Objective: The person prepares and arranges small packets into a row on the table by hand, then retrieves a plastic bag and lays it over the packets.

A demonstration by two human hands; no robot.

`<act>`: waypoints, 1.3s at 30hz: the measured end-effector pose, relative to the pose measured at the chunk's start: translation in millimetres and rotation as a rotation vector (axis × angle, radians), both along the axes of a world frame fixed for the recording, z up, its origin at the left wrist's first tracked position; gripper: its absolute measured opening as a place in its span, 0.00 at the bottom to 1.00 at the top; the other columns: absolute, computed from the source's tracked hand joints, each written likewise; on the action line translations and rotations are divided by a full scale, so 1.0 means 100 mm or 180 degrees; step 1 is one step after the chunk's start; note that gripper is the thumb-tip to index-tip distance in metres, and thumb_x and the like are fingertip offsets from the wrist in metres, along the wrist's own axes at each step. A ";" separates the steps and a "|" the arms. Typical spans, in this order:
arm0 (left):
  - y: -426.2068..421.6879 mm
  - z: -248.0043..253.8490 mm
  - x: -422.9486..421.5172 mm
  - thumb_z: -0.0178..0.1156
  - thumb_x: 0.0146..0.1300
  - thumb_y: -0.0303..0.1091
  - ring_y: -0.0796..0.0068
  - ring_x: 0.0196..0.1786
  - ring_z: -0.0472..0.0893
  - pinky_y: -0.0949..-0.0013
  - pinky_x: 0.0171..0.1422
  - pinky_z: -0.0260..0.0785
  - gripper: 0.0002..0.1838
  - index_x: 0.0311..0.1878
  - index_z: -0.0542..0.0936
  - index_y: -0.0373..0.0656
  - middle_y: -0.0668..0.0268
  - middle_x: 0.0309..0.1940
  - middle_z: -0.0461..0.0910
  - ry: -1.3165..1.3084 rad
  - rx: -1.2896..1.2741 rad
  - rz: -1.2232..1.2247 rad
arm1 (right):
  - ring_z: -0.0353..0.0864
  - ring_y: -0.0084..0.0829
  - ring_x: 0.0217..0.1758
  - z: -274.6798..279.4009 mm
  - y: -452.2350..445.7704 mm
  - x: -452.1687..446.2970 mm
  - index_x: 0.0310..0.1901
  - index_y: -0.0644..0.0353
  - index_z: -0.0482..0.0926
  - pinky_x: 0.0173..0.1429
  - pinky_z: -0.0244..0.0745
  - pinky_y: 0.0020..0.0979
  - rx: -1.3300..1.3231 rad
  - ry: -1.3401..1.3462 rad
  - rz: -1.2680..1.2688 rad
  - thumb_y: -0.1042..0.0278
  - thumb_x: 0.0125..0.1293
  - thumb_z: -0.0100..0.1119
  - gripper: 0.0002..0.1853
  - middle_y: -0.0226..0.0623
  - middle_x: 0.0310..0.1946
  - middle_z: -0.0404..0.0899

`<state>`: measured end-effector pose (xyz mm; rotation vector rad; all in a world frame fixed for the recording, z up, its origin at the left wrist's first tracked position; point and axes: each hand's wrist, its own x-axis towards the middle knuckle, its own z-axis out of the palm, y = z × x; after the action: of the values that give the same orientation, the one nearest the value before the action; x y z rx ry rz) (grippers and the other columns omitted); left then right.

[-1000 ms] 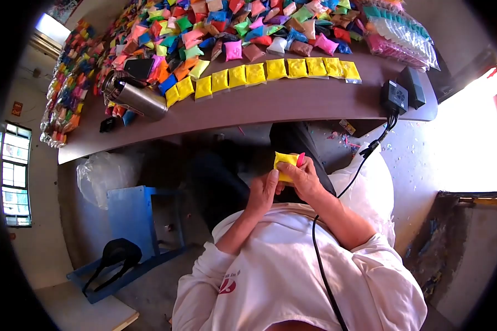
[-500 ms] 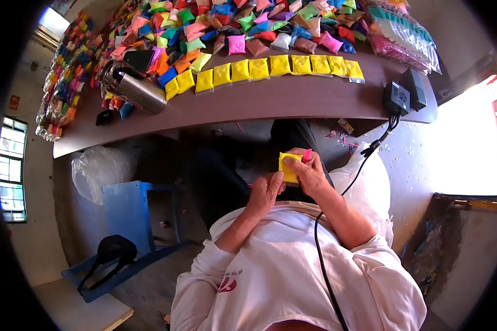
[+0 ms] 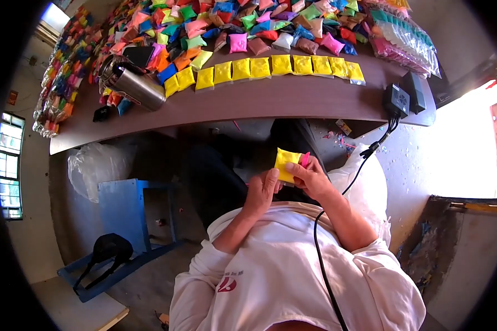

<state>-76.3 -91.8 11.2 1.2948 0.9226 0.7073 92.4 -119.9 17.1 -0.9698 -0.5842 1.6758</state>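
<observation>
Above my lap, a small yellow packet (image 3: 286, 160) is held between my two hands. My right hand (image 3: 313, 179) grips its right side, the thumb pressed on its face. Beside those fingers a small pink piece (image 3: 305, 159) sticks up; its kind is unclear. My left hand (image 3: 261, 192) is closed at the packet's lower left corner, thumb up against the edge, its other fingers mostly hidden. On the table, a row of similar yellow packets (image 3: 241, 69) lies in front of a heap of multicoloured packets (image 3: 259, 25).
The brown table (image 3: 226, 107) carries a steel flask (image 3: 141, 91) at left and a black box with cables (image 3: 396, 100) at right. A black cable (image 3: 321, 248) runs over my shirt. A blue stool (image 3: 121, 212) stands at left, a white sack (image 3: 364, 182) at right.
The yellow packet has been raised and shifted slightly left, and more of its face shows. My right thumb has moved lower on it. The view has shifted slightly.
</observation>
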 end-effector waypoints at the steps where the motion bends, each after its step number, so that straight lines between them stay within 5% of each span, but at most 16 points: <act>1: 0.00 0.01 0.00 0.44 0.71 0.50 0.82 0.22 0.68 0.78 0.28 0.61 0.23 0.27 0.72 0.42 0.71 0.17 0.67 -0.0053 -0.0058 0.0032 | 0.60 0.14 0.15 -0.03 -0.01 0.03 0.36 0.63 0.77 0.18 0.53 0.19 0.0001 -0.0003 0.0005 0.66 0.61 0.63 0.09 0.27 0.19 0.69; 6: 0.03 0.13 0.01 0.44 0.69 0.57 0.81 0.22 0.69 0.79 0.29 0.62 0.26 0.27 0.72 0.44 0.70 0.17 0.68 -0.0422 -0.0489 -0.0198 | 0.56 0.14 0.15 0.18 0.00 0.03 0.40 0.62 0.75 0.18 0.51 0.17 -0.0016 0.1348 0.0318 0.64 0.58 0.65 0.14 0.27 0.21 0.68; 10: 0.05 0.00 0.00 0.36 0.68 0.64 0.80 0.22 0.70 0.77 0.30 0.62 0.31 0.29 0.72 0.45 0.70 0.19 0.71 -0.0184 -0.0660 -0.0625 | 0.65 0.19 0.16 0.10 0.04 0.02 0.42 0.61 0.72 0.22 0.61 0.18 0.0315 0.0821 0.0507 0.64 0.61 0.62 0.13 0.30 0.23 0.72; 12: 0.05 -0.08 0.00 0.36 0.67 0.65 0.80 0.23 0.70 0.77 0.32 0.63 0.32 0.31 0.73 0.44 0.69 0.20 0.71 -0.0217 -0.0778 -0.0655 | 0.78 0.23 0.25 0.25 0.04 0.02 0.40 0.62 0.73 0.31 0.75 0.21 0.0407 0.0464 0.0488 0.65 0.61 0.62 0.12 0.36 0.29 0.78; 15: 0.04 -0.11 -0.03 0.37 0.66 0.65 0.80 0.25 0.72 0.78 0.34 0.65 0.32 0.31 0.74 0.43 0.68 0.22 0.73 -0.0320 -0.1022 -0.0519 | 0.84 0.29 0.33 0.15 0.03 0.05 0.38 0.64 0.73 0.41 0.81 0.28 0.0512 0.0009 0.0387 0.66 0.62 0.61 0.11 0.40 0.33 0.81; 20: 0.03 -0.01 0.00 0.42 0.67 0.62 0.81 0.27 0.73 0.80 0.36 0.67 0.30 0.30 0.74 0.42 0.67 0.23 0.75 -0.0650 -0.1324 -0.0397 | 0.84 0.29 0.29 0.06 0.00 0.00 0.37 0.63 0.73 0.35 0.81 0.27 0.0607 -0.0235 0.0095 0.63 0.64 0.60 0.12 0.39 0.30 0.81; 25: 0.01 -0.03 -0.01 0.48 0.68 0.56 0.84 0.26 0.71 0.81 0.33 0.65 0.24 0.30 0.74 0.42 0.70 0.22 0.73 -0.0353 -0.0666 -0.0843 | 0.83 0.27 0.28 0.12 0.02 -0.01 0.39 0.62 0.73 0.30 0.80 0.24 0.0666 -0.0204 0.0088 0.59 0.64 0.59 0.14 0.38 0.32 0.80; 30: -0.02 -0.03 0.01 0.47 0.69 0.54 0.84 0.26 0.72 0.79 0.33 0.65 0.23 0.28 0.73 0.44 0.71 0.22 0.72 -0.0269 -0.0644 -0.0765 | 0.78 0.22 0.26 0.09 0.00 0.05 0.39 0.61 0.74 0.31 0.74 0.22 -0.0245 -0.0396 -0.0046 0.54 0.65 0.59 0.16 0.34 0.30 0.78; 36: -0.04 0.06 0.03 0.45 0.69 0.56 0.85 0.24 0.69 0.80 0.31 0.63 0.24 0.29 0.72 0.44 0.71 0.22 0.72 0.0008 -0.0650 -0.0909 | 0.77 0.20 0.28 -0.01 0.04 0.00 0.37 0.61 0.75 0.32 0.72 0.21 0.0554 -0.0630 -0.0052 0.55 0.65 0.58 0.15 0.30 0.28 0.77; 39: -0.04 0.01 0.00 0.45 0.69 0.56 0.86 0.24 0.69 0.80 0.30 0.63 0.24 0.29 0.72 0.44 0.71 0.21 0.72 -0.0057 -0.0705 -0.0906 | 0.74 0.18 0.25 0.13 0.01 -0.01 0.37 0.60 0.75 0.29 0.68 0.19 0.0148 -0.0349 -0.0074 0.54 0.64 0.58 0.16 0.29 0.26 0.76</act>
<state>-76.1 -96.2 12.3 1.1892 0.7592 0.3827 91.7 -118.5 30.3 -1.0358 -0.6794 1.5891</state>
